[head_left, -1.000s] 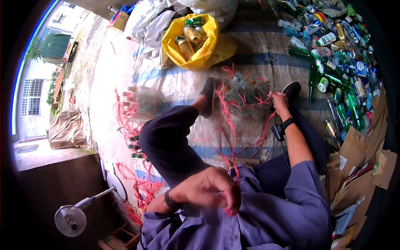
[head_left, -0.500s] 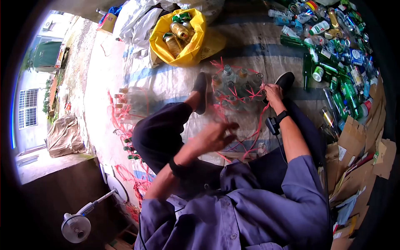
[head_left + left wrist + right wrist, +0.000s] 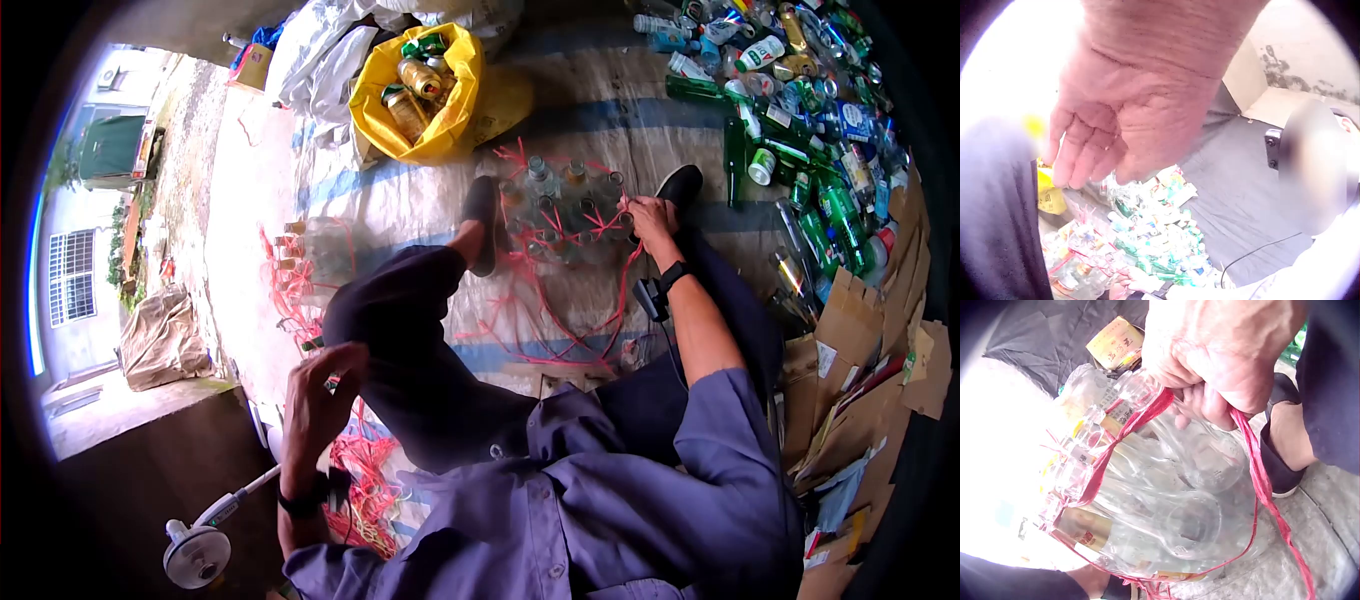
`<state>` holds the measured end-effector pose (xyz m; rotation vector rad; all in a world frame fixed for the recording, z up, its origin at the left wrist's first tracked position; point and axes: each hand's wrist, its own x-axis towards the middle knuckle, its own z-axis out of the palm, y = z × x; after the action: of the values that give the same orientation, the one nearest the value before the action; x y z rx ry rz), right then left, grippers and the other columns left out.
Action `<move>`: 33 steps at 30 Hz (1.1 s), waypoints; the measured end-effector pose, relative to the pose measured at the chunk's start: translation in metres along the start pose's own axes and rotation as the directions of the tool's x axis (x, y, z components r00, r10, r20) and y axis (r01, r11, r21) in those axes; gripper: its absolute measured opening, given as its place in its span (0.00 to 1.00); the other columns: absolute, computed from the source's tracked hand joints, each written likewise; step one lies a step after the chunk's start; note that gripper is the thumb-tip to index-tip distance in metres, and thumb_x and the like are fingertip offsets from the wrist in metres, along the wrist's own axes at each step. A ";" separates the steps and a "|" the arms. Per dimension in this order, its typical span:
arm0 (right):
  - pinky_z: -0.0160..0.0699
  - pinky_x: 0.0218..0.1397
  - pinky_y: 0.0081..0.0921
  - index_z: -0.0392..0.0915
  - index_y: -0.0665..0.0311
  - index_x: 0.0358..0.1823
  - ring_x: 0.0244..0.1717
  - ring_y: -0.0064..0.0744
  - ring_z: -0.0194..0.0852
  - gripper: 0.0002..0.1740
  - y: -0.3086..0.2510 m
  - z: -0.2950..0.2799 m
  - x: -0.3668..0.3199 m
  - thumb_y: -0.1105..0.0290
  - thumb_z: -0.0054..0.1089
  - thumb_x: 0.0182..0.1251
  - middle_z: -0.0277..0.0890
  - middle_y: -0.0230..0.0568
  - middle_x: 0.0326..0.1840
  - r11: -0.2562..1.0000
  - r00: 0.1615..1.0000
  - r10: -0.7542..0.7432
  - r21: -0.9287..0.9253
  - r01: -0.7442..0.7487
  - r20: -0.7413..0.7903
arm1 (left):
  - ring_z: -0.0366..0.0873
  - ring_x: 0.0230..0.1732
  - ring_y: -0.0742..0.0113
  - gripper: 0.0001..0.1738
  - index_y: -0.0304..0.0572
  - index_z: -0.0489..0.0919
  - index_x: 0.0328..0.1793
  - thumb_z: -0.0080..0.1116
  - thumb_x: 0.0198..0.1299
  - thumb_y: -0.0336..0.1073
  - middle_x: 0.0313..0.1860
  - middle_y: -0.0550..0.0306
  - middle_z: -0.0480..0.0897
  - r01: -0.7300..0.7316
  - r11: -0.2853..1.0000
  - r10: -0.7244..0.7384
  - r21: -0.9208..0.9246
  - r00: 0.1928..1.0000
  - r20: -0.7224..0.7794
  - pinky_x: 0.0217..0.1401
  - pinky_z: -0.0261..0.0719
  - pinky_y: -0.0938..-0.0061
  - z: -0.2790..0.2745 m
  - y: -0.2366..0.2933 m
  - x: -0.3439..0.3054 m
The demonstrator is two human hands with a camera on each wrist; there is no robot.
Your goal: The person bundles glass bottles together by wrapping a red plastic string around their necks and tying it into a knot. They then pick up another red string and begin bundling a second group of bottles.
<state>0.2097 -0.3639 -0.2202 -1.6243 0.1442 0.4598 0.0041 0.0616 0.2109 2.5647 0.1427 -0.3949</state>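
Note:
A cluster of clear glass bottles (image 3: pixel 548 222) stands between the person's feet, pink plastic string (image 3: pixel 1100 464) wound round the necks. At the cluster's right edge the right hand (image 3: pixel 652 222) grips the string beside a bottle neck. In the right wrist view that hand (image 3: pixel 1222 359) has curled fingers, and a twisted length of string hangs down from it. Over by the left knee, the left hand (image 3: pixel 322 395) is raised with nothing in it. Its palm and loosely bent fingers show in the left wrist view, where the hand (image 3: pixel 1135 119) is well apart from the bottles.
More tied bottles (image 3: pixel 325 250) lie left of the left leg. A yellow bag (image 3: pixel 460 125) of cans stands ahead. Heaped bottles and cans (image 3: pixel 790 130) and flattened cardboard (image 3: pixel 850 335) line the right side. A fan (image 3: pixel 197 556) and loose pink string (image 3: pixel 365 465) are at lower left.
The left hand has swung from in front of the torso, over the lap, out to the left knee. The right hand has kept its hold at the bottles. The head view has shifted slightly.

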 end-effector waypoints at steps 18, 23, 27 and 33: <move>0.71 0.34 0.27 0.83 0.62 0.38 0.30 0.23 0.76 0.10 -0.012 -0.001 -0.015 0.65 0.56 0.68 0.82 0.30 0.30 0.629 0.905 -0.422 -0.735 0.254 -0.049 | 0.71 0.59 0.45 0.27 0.27 0.72 0.58 0.60 0.52 0.33 0.54 0.40 0.76 -0.742 0.662 0.749 0.105 0.656 -0.092 0.62 0.69 0.57 0.251 0.090 0.209; 0.69 0.33 0.31 0.85 0.58 0.39 0.29 0.25 0.75 0.14 -0.035 0.007 -0.033 0.57 0.56 0.71 0.78 0.32 0.23 0.966 0.960 -0.200 -0.206 0.160 -0.194 | 0.66 0.68 0.47 0.24 0.37 0.75 0.58 0.61 0.55 0.38 0.65 0.42 0.72 -0.719 0.667 0.721 0.198 0.689 0.073 0.69 0.65 0.56 0.281 0.072 0.246; 0.63 0.25 0.26 0.86 0.57 0.40 0.24 0.20 0.69 0.14 -0.054 -0.002 -0.044 0.56 0.58 0.70 0.72 0.27 0.20 0.982 0.983 -0.013 -0.188 -0.022 -0.185 | 0.67 0.68 0.47 0.19 0.40 0.77 0.53 0.60 0.56 0.37 0.67 0.43 0.70 -0.705 0.689 0.705 0.170 0.706 0.068 0.65 0.66 0.55 0.288 0.070 0.249; 0.51 0.20 0.13 0.81 0.59 0.40 0.20 0.09 0.57 0.10 -0.069 -0.006 -0.051 0.60 0.62 0.67 0.63 0.17 0.21 0.885 0.948 0.319 0.361 -0.292 -0.014 | 0.67 0.69 0.46 0.16 0.41 0.77 0.52 0.58 0.59 0.37 0.68 0.41 0.69 -0.692 0.707 0.695 0.147 0.718 0.035 0.65 0.65 0.54 0.290 0.069 0.246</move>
<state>0.1893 -0.3710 -0.1370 -1.2625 0.5180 0.5793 0.1780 -0.1443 -0.0667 2.5299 -0.8685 -0.0762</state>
